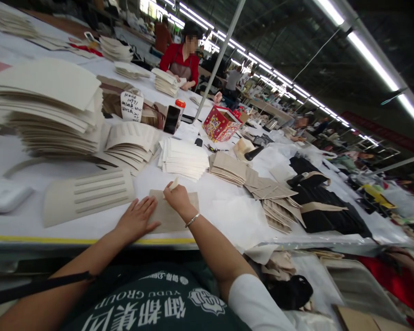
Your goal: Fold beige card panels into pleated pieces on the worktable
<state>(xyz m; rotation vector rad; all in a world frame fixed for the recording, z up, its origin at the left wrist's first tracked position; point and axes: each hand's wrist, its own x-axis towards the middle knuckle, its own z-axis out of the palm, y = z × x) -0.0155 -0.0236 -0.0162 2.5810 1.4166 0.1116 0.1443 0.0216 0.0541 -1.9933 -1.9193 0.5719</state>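
Note:
My left hand lies flat, fingers stretched out, on the left side of a beige rectangular fabric piece near the table's front edge. Closed around a small cream-coloured flat tool, my right hand rests over the upper part of the same piece. The tool's exact kind and its lower end are hidden by my fingers. Left of my hands is a cream panel with slots. Just beyond them sit a stack of white sheets and a stack of beige pieces.
Tall stacks of cream panels stand at the left. A phone, a red box and a metal pole are farther back. Fanned beige pieces and black fabric lie right. A person in red works across the table.

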